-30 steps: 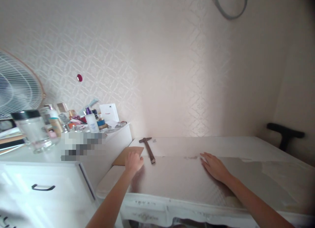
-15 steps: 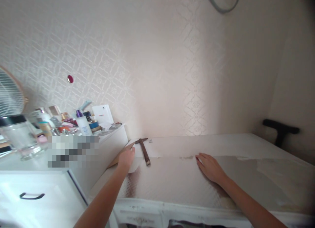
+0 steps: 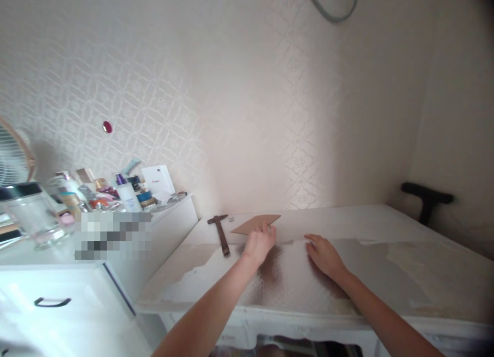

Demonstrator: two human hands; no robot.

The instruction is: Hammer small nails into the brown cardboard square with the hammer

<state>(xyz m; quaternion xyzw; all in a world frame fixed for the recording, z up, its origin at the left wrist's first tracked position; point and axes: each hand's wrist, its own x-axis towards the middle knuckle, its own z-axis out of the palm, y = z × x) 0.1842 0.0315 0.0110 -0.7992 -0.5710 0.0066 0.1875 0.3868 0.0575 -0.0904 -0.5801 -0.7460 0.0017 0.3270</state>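
Note:
My left hand [image 3: 259, 245] is closed on the near edge of a brown cardboard piece [image 3: 255, 223], holding it low over the white table [image 3: 216, 280]. My right hand [image 3: 323, 255] lies flat and open on a translucent patterned film [image 3: 293, 280] that covers the tabletop. A rusty hammer [image 3: 219, 232] lies on the table just left of my left hand. The film's left part looks pulled back, showing the bare worn tabletop.
A white drawer unit [image 3: 96, 274] stands to the left, crowded with bottles, a white box [image 3: 157, 179] and a glass jar [image 3: 29, 214]. A fan [image 3: 13, 159] is at the far left. A black chair arm [image 3: 426, 198] sits beyond the table's right end.
My left hand has carried the cardboard from the table's left end to the right, past the hammer. The film's left edge has come back with it. The right hand stayed flat.

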